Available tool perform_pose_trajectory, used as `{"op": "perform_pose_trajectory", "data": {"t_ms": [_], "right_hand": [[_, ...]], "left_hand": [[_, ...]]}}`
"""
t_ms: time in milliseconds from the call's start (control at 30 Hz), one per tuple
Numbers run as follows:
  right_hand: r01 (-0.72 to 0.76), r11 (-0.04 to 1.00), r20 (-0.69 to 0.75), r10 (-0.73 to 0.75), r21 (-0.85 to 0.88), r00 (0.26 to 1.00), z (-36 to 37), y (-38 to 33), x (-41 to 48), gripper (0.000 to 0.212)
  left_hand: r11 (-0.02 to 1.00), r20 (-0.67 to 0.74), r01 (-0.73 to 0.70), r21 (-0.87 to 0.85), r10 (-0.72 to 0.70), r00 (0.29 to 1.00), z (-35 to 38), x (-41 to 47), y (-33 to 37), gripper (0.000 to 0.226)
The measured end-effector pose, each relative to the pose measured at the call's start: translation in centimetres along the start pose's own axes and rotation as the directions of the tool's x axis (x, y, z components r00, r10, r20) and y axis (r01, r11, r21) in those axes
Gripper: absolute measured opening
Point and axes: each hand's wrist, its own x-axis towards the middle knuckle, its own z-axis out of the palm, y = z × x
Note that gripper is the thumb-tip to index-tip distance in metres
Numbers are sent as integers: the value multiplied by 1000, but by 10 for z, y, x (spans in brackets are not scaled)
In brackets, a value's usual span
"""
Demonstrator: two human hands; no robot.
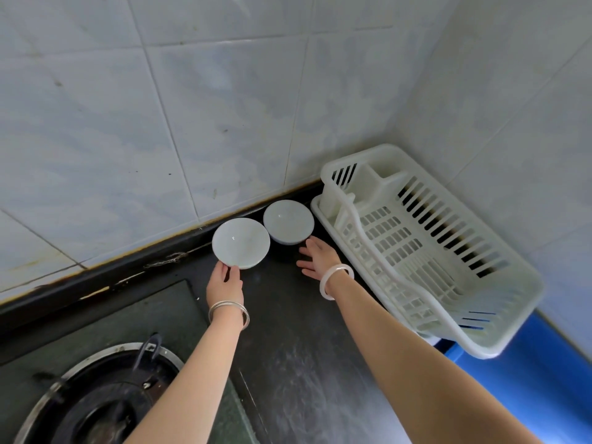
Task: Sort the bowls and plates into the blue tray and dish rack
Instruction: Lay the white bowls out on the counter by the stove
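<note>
No readable text, labels, brands or numbers on any surface in view.

- Soft, even daylight fills my view; the pale wall tiles point(224, 107) look bright, with a cool bluish cast.
- The dark counter point(288, 363) carries a dull, smeared sheen between my forearms.
- Shadows are faint and soft-edged, just a thin one beneath the bowl point(240, 243) my left hand point(224, 283) grips; a small glint sits inside it.
- The wide lens bows the tile joints and the counter's back edge towards the borders.
- The stove ring point(96, 395) at lower left looks slightly soft.
</note>
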Motion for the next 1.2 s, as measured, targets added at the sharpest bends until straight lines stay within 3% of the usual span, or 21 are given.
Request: {"op": "perform_pose_trajectory", "data": {"t_ms": [200,400,633,767,1000,1200], "right_hand": [[114,989,2,-114,-95,993,-49,12,-70,33],[190,931,-138,-242,-311,960,-133,72,-177,23],[-62,827,-424,-221,-559,878,-223,179,-293,19],[-226,724,-526,-217,-651,823,-249,228,-333,26],[-427,684,-605,-27,-592,796,-253,257,-347,28],[-412,639,-607,-111,-650,787,-249,259,-342,20]], "left_hand": [[942,224,-109,317,38,974,-12,-59,-9,42],[850,553,-290,440,-1,833,-9,-176,-43,31],[633,818,-596,495,-107,565,0,-307,-109,30],[539,861,-685,490,-176,478,2,-347,-135,27],[454,849,-730,511,-133,512,-1,-360,-152,37],[488,830,-696,527,-118,545,0,-361,-156,33]]}}
